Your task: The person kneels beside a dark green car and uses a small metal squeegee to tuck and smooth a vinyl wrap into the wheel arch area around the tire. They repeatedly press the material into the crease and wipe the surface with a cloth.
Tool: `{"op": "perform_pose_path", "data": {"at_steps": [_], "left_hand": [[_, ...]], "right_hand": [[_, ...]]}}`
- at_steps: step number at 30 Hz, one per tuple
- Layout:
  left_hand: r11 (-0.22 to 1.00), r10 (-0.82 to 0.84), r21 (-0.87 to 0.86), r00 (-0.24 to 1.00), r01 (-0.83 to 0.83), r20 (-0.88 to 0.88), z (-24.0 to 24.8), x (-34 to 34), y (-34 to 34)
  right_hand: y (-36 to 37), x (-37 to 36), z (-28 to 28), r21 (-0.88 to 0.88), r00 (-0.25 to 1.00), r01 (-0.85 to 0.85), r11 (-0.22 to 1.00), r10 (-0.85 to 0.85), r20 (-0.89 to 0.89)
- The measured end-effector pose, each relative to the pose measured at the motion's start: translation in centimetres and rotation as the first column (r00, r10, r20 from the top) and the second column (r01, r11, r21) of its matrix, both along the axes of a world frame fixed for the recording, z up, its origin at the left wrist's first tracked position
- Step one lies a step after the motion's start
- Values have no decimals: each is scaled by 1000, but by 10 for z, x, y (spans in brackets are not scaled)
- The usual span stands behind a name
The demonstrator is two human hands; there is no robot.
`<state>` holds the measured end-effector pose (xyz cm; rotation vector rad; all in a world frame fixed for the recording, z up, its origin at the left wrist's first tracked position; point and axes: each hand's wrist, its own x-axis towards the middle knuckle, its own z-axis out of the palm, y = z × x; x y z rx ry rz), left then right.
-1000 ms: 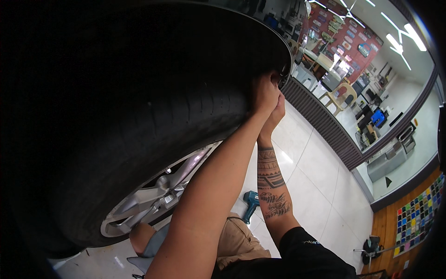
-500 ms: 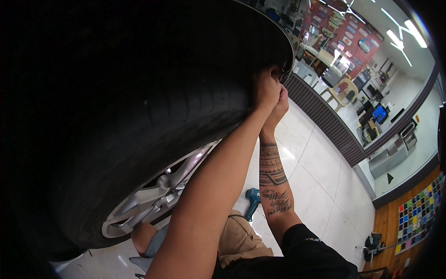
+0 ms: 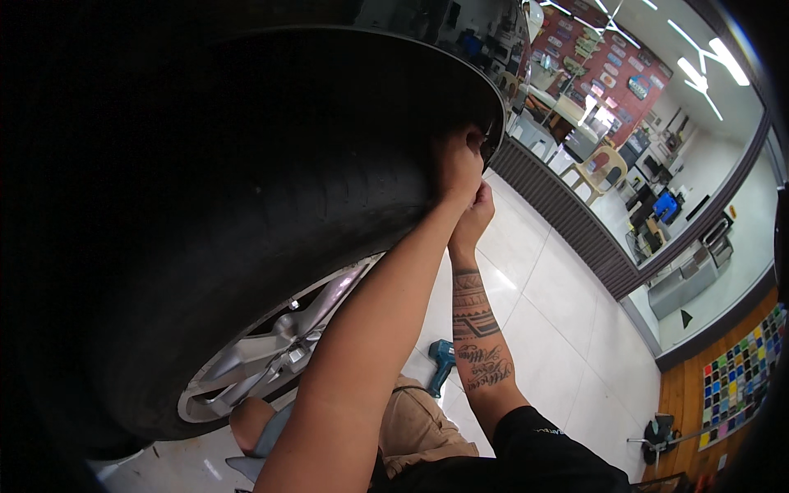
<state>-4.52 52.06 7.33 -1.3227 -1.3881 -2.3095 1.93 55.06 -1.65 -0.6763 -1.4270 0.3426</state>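
My left hand (image 3: pixel 459 167) reaches up between the black tire (image 3: pixel 329 185) and the edge of the car's wheel arch (image 3: pixel 500 111). Its fingers are curled close to the arch's lower end, and whatever they grip is hidden. Just below it, my tattooed right arm ends in a closed right hand (image 3: pixel 474 215), partly covered by the left wrist. What the right fingers hold, if anything, does not show. Under my left forearm lies the silver alloy wheel (image 3: pixel 283 337), its spokes partly visible.
A teal cordless power tool (image 3: pixel 441 366) stands on the white tiled floor (image 3: pixel 551 329) by my knee. At right, a glass-fronted office holds a beige plastic chair (image 3: pixel 604 168). A panel of colored squares (image 3: pixel 744 374) and a dark stand (image 3: pixel 660 435) are at far right.
My right hand has slid down, a little away from the left hand. The left hand stays at the arch's edge. The view has shifted, so more of the dark body panel above shows.
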Motion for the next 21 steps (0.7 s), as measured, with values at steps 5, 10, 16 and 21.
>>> {"op": "perform_pose_path", "data": {"at_steps": [5, 10, 16, 21], "left_hand": [[996, -72, -44, 996, 74, 47, -8, -14, -1], [992, -101, -73, 993, 106, 69, -10, -8, 1], [970, -222, -69, 965, 233, 142, -7, -16, 1], [930, -307, -128, 919, 345, 246, -4, -19, -3]], "right_hand": [[-44, 17, 3, -224, 897, -434, 872, 395, -201], [-77, 61, 47, -51, 123, -990, 129, 648, -752], [-88, 34, 76, 265, -343, -920, -290, 264, -901], [-73, 32, 75, 298, -385, -875, -381, 175, -906]]}}
